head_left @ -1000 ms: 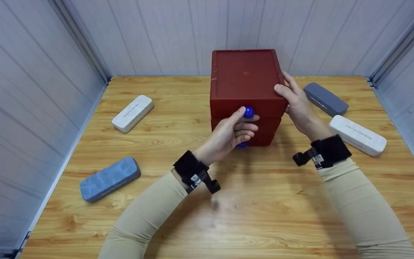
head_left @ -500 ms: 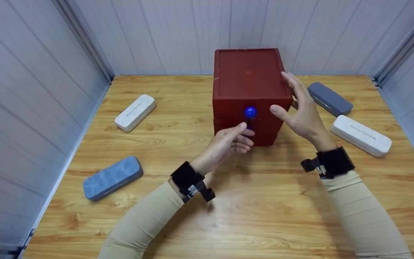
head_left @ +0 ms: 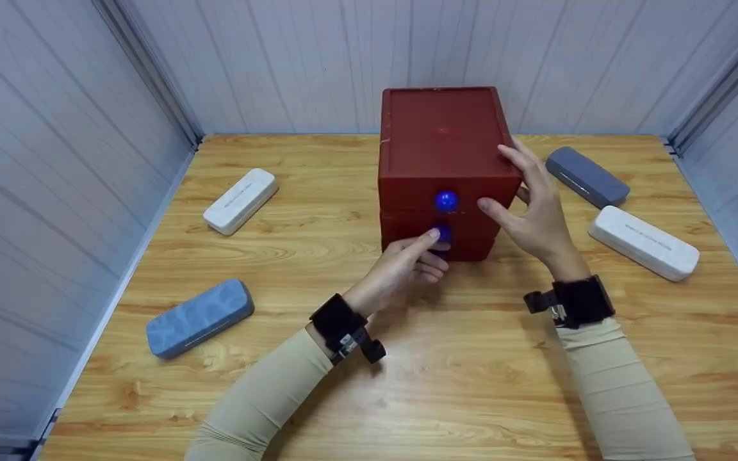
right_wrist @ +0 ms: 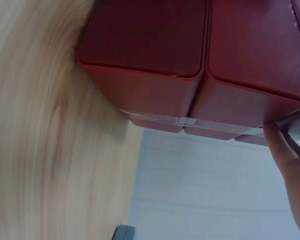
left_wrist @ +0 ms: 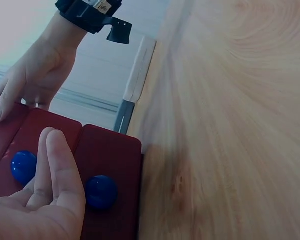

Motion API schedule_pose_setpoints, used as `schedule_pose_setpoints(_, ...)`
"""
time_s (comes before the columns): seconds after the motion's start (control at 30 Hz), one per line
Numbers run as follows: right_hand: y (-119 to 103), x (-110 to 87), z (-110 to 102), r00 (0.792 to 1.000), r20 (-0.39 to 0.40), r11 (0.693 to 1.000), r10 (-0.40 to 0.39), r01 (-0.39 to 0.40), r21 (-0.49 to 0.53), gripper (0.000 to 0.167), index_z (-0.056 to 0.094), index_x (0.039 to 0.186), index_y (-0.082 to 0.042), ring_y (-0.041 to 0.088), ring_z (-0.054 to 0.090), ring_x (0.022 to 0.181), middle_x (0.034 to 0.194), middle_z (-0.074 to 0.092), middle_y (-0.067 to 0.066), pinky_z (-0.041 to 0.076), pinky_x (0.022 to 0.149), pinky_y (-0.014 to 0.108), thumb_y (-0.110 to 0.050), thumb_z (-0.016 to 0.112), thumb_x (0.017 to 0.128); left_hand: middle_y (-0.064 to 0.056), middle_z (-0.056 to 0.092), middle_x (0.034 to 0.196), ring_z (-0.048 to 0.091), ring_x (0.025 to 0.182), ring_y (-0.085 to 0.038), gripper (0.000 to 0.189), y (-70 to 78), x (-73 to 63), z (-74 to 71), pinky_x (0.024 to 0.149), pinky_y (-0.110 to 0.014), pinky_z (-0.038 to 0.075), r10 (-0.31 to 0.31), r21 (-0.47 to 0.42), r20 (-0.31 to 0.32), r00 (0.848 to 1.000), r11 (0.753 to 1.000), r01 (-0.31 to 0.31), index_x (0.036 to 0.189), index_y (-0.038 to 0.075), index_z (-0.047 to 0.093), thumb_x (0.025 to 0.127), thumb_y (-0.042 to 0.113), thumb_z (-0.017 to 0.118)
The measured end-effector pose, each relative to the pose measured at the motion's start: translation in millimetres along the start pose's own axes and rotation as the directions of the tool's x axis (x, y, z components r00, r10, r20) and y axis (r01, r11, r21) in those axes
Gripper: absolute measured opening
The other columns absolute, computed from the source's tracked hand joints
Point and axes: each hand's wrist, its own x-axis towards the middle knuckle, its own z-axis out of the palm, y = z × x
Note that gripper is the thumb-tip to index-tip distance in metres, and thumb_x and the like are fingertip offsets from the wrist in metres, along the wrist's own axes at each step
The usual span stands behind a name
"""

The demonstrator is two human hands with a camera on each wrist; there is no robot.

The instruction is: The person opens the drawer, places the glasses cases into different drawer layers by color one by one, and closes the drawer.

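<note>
A red chest of three stacked drawers (head_left: 442, 147) with round blue knobs stands at the back of the table. My left hand (head_left: 398, 266) is at the middle drawer's knob (left_wrist: 24, 167). Its thumb lies over that knob in the head view; its straight fingers (left_wrist: 65, 170) extend between it and the lower knob (left_wrist: 101, 192). A firm hold on the knob does not show. The top knob (head_left: 446, 200) is free. My right hand (head_left: 539, 221) holds the chest's right front corner, thumb on the front, fingers against the side and top edge.
Several long glasses-case-like boxes lie about: a white one (head_left: 241, 201) and a blue one (head_left: 200, 318) at left, a dark grey one (head_left: 587, 177) and another white one (head_left: 644, 242) at right. Pale panel walls (head_left: 318, 70) enclose the table (head_left: 459, 384).
My left hand has moved from the top knob down to the middle one. The right thumb has shifted from the chest's top edge onto its front.
</note>
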Motion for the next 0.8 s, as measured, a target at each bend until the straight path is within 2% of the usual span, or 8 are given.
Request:
schedule_pose_setpoints(0.1,6.3,-0.9,1.1,1.0,-0.005,1.0,-0.013,0.013,0.025,0.073,0.049,0.157,-0.009,0.024,0.044,0.149,0.172,0.031,0.005,0.053,0.11,0.031,0.0,0.08,0.092,-0.006,0.074,0.089,0.069,0.077,-0.014,0.055,-1.9,1.5,0.3,0.076,-0.025,0.061,-0.004,-0.036,0.0,1.0,0.999,0.004,0.133,-0.002,0.071,0.109,0.046,0.057)
schedule_pose_setpoints(0.33,9.5,-3.6,4.5,0.998,-0.018,0.998,-0.064,0.065,0.027,0.068,0.047,0.157,-0.009,0.029,0.044,0.151,0.173,0.03,0.008,0.051,0.112,0.036,-0.004,0.077,0.096,-0.006,0.074,0.087,0.07,0.075,-0.014,0.054,-2.6,5.4,3.9,0.074,-0.024,0.061,-0.019,-0.139,-0.005,1.0,0.99,0.018,0.132,-0.003,0.07,0.109,0.044,0.058)
schedule_pose_setpoints(0.5,7.4,-8.0,7.6,0.999,-0.049,0.999,-0.022,0.024,0.044,0.066,0.047,0.157,-0.009,0.029,0.048,0.148,0.172,0.031,0.007,0.051,0.112,0.036,-0.005,0.076,0.098,-0.005,0.073,0.084,0.069,0.072,-0.012,0.052,-2.2,8.3,5.2,0.07,-0.023,0.06,-0.025,-0.185,-0.014,1.0,0.983,0.022,0.129,-0.005,0.07,0.108,0.042,0.06)
schedule_pose_setpoints(0.8,8.4,-10.2,10.4,0.999,-0.045,0.998,0.027,-0.025,0.053,0.065,0.047,0.157,-0.013,0.027,0.045,0.15,0.173,0.028,0.002,0.049,0.115,0.039,-0.009,0.075,0.099,-0.005,0.074,0.081,0.068,0.068,-0.011,0.051,-3.6,10.2,6.9,0.067,-0.022,0.059,-0.037,-0.259,-0.013,0.999,0.965,0.033,0.126,-0.006,0.07,0.108,0.041,0.061)
